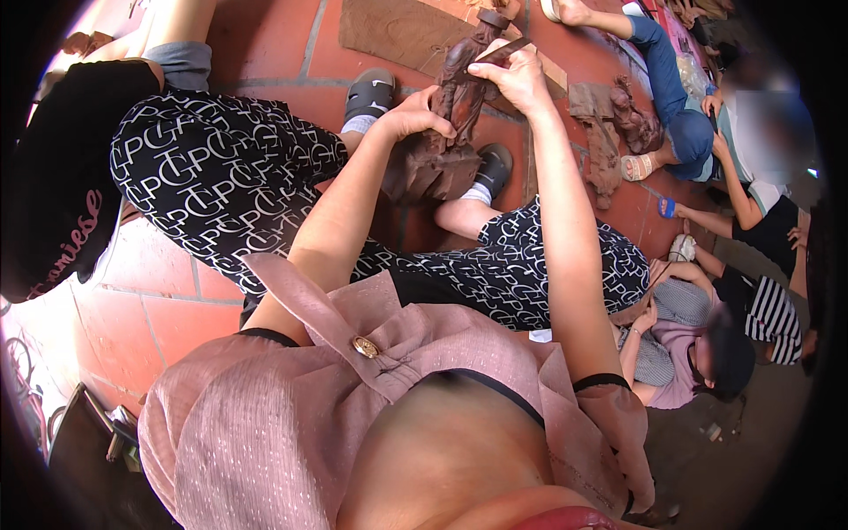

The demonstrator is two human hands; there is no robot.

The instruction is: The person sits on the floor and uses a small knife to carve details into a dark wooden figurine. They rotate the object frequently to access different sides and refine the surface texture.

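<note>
A dark reddish-brown carved wooden figure (466,64) stands tilted between my feet, on a thick rough base (433,175). My left hand (419,117) wraps round the figure's lower part, thumb lying across its front. Close to the upper part, my right hand (519,81) pinches a thin dark strip (511,51) between thumb and fingers. The strip lies against or just beside the figure; whether they touch I cannot tell. What the strip is made of does not show clearly.
A flat wooden board (389,37) lies on the red tiled floor beyond the figure. More carved wood pieces (632,119) rest to the right. Several people sit along the right side, and a person in a black cap (53,177) is close on my left.
</note>
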